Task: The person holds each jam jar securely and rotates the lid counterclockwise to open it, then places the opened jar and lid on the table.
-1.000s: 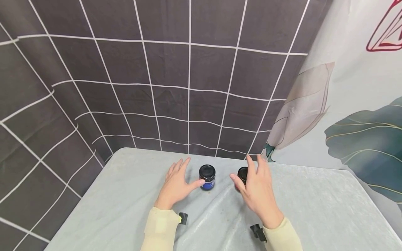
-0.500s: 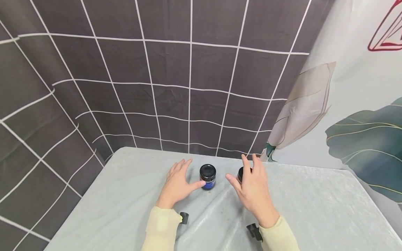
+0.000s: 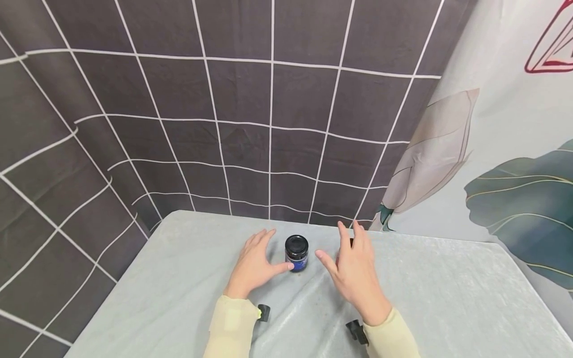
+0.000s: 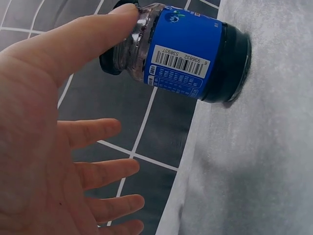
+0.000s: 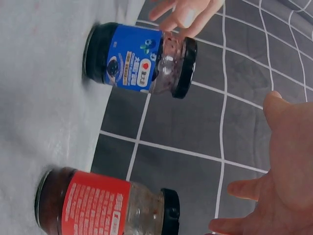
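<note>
A blue-labelled glass jar [image 3: 296,253] with a black lid stands upright on the cloth-covered table. My left hand [image 3: 252,266] is to its left, fingers spread, thumb pointing across its front. In the left wrist view the thumb overlaps the jar's lid and neck; whether it touches I cannot tell. A second jar [image 5: 95,203], red-labelled and black-lidded, stands to the right. My right hand [image 3: 355,276] covers most of it in the head view, leaving a bit of lid visible. That hand's fingers are spread and nothing is gripped; the right wrist view shows it apart from both jars.
A pale grey, slightly creased cloth [image 3: 447,288] covers the table. Behind and to the left hangs a dark curtain [image 3: 241,144] with a white grid. A pale leaf-patterned curtain [image 3: 506,139] hangs at the right. Both wrists carry small black mounts.
My right hand has moved left, covering more of the red-labelled jar. My left hand has barely shifted. Both jars appear to stay in place.
</note>
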### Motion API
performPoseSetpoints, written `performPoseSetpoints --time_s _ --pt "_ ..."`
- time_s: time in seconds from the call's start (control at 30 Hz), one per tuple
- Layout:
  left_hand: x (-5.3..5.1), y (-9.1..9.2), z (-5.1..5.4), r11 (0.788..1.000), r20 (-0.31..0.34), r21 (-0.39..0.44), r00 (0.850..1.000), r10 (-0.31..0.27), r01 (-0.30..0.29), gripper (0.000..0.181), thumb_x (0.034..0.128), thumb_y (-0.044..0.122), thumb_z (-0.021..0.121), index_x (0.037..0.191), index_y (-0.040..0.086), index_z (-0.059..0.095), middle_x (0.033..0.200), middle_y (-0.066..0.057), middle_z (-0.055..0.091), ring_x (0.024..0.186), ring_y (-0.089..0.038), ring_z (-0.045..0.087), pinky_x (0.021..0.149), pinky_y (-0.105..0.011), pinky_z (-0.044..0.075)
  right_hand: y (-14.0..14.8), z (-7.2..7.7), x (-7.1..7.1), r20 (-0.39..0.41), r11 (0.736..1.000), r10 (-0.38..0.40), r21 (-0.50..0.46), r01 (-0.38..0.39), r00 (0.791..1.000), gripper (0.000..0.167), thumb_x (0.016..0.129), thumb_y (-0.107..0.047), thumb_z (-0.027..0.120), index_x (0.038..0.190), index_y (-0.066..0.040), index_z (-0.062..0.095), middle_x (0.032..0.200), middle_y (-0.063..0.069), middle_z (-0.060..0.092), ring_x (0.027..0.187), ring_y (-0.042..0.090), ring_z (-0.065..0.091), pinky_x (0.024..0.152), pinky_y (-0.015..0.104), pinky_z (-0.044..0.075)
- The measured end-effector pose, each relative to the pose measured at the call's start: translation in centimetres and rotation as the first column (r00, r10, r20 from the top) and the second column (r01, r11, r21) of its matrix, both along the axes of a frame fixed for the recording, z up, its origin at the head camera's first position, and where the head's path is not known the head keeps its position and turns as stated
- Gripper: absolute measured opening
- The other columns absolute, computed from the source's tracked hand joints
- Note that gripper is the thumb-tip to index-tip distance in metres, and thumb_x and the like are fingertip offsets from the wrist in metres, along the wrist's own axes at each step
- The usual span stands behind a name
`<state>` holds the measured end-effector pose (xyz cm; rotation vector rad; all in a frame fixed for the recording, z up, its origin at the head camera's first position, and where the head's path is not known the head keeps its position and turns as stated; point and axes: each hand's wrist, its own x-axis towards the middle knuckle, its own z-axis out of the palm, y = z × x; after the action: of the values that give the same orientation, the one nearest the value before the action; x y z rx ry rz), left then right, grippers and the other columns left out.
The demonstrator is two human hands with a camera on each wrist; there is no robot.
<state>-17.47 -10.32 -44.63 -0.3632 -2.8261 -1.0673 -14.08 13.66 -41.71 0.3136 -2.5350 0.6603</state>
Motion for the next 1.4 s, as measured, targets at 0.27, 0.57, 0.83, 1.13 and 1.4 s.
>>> performPoseSetpoints --time_s 0.27,0.57,0.83,1.13,1.4 --pt "0.0 -0.1 -0.2 1.0 -0.011 -0.012 1.0 -0.008 0.008 0.098 0.0703 0.052 0.086 0.149 0.008 0.047 0.151 -0.02 0.045 0.14 -0.044 0.037 0.115 -0.056 0.027 -0.8 -0.1 -0.1 0.038 1.0 0.01 0.004 -0.01 0.999 0.082 0.093 -0.051 0.064 0.148 0.005 0.038 0.15 0.04 0.027 0.141 0.053 0.025 0.114 0.063 0.021" --pt "-0.2 0.0 -0.4 1.0 -0.009 -0.007 1.0 -0.012 0.012 0.098 0.0669 0.047 0.089 0.147 0.008 0.05 0.15 -0.021 0.046 0.139 -0.043 0.039 0.114 -0.054 0.031 -1.4 -0.3 -0.3 0.026 1.0 0.021 0.007 -0.021 0.999 0.084 0.093 -0.054 0.063 0.148 0.005 0.039 0.151 0.039 0.027 0.14 0.052 0.027 0.111 0.066 0.025" --pt "-0.3 0.1 -0.7 0.999 -0.025 0.015 0.999 -0.031 0.032 0.097 0.0663 0.047 0.09 0.146 0.007 0.051 0.148 -0.018 0.049 0.138 -0.038 0.043 0.113 -0.052 0.034 -2.2 -0.2 -0.2 0.054 0.999 0.036 -0.001 -0.036 0.998 0.083 0.093 -0.052 0.064 0.148 0.006 0.039 0.151 0.039 0.027 0.142 0.051 0.027 0.112 0.065 0.025" --pt "-0.4 0.4 -1.1 0.998 -0.011 0.037 0.999 -0.052 0.052 0.095 0.067 0.049 0.089 0.144 0.007 0.052 0.146 -0.011 0.053 0.137 -0.033 0.046 0.113 -0.048 0.036 -2.8 -0.3 -0.3 0.058 0.999 0.042 -0.011 -0.042 0.997 0.082 0.093 -0.049 0.066 0.148 0.005 0.039 0.151 0.038 0.029 0.14 0.051 0.029 0.109 0.067 0.03" --pt "-0.5 0.6 -1.3 0.995 0.009 0.071 0.998 -0.068 0.067 0.095 0.0667 0.048 0.09 0.144 0.008 0.053 0.145 -0.011 0.054 0.136 -0.033 0.048 0.112 -0.048 0.037 -3.3 -0.4 -0.4 0.075 0.999 0.049 -0.013 -0.048 0.996 0.082 0.092 -0.048 0.067 0.149 0.005 0.039 0.152 0.038 0.028 0.139 0.051 0.032 0.109 0.063 0.032"
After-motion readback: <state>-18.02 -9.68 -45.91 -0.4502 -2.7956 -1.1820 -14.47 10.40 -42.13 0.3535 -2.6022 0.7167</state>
